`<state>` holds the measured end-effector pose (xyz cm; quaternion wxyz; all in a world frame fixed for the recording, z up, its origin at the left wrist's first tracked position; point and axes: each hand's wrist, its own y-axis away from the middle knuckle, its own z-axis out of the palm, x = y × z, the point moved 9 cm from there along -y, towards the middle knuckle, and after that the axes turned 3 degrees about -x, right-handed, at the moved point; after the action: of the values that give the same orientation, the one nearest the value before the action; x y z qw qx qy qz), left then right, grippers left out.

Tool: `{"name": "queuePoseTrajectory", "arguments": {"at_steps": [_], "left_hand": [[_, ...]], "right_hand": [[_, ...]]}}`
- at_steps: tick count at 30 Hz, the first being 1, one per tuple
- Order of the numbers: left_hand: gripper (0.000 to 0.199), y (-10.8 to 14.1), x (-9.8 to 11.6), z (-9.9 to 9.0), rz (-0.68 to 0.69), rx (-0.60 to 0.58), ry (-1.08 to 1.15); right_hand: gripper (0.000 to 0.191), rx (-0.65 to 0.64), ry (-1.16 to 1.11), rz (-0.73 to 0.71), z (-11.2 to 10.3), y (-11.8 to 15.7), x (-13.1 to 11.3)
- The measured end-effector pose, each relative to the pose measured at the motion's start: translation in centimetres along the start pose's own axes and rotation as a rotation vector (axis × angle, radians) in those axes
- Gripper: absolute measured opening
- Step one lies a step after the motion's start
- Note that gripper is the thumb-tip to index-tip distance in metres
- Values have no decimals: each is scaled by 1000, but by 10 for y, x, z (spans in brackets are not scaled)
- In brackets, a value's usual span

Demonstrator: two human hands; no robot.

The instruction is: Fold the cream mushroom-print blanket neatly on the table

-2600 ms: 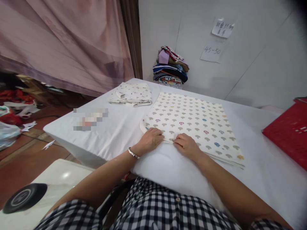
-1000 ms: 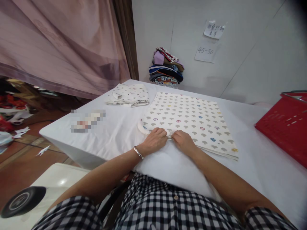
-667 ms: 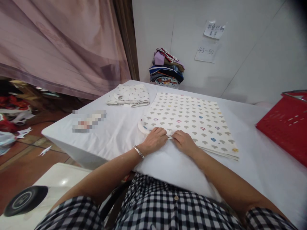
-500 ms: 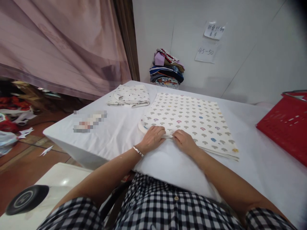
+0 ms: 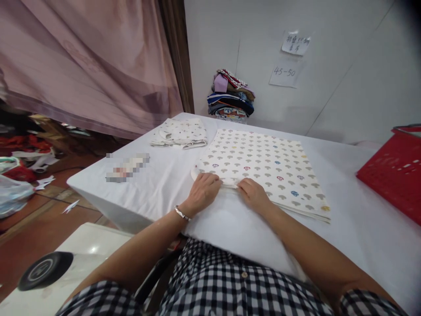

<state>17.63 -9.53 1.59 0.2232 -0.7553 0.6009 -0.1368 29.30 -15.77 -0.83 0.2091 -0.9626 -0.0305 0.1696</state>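
Note:
A white cloth (image 5: 256, 160) printed with grey mushrooms and a few coloured ones lies folded in layers on the white-covered table (image 5: 355, 193). My left hand (image 5: 204, 189) grips its near edge close to the rounded left corner, fingers curled over the top. Just to the right, my right hand (image 5: 252, 192) pinches the same edge between thumb and fingers. A short stretch of layered edge shows between the two hands. The fingertips and thumbs are partly hidden by the fabric and my hands.
A folded small-print cloth (image 5: 180, 133) lies at the back left, with a blurred-out item (image 5: 128, 167) nearer me. A red basket (image 5: 394, 171) stands at the right. Stacked folded fabrics (image 5: 231, 96) rise by the wall. A white stool-like surface (image 5: 95, 245) is at lower left.
My left hand has slid slightly left along the near edge, widening the gap between my hands. My right hand keeps its place on the cloth. The view has shifted a little.

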Motion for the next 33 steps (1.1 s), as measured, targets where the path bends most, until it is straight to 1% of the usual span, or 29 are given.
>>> {"name": "queuePoseTrajectory", "arguments": {"at_steps": [2,4,8,11,13,16,18,20,24,29,33], "left_hand": [[23,2,17,8,74,-81,-6],[27,3,26,22,99,-187,18],[26,-3,21,50,-3,-348,35],[24,-7,20,59,-22,-380,3],[24,-8,24,55,19,-353,-12],[26,-4,27,39,81,-272,-21],[25,1,24,28,74,-227,-36],[22,5,21,21,62,-219,-52],[21,6,19,19,43,-231,-38],[24,1,15,21,-27,-243,36],[20,5,11,26,-80,-312,85]], "right_hand": [[21,6,-5,-9,1,0,0],[22,7,-1,-18,1,0,1],[22,1,37,-4,3,0,2],[24,5,50,-5,1,1,1],[24,17,51,-10,-1,1,0],[25,14,59,-40,-2,1,-4],[24,-19,69,-79,1,2,-9],[24,-68,82,-118,5,2,-15],[20,-132,117,-144,13,3,-19],[20,-126,182,-83,16,0,-14],[21,-106,156,-69,13,1,-12]]}}
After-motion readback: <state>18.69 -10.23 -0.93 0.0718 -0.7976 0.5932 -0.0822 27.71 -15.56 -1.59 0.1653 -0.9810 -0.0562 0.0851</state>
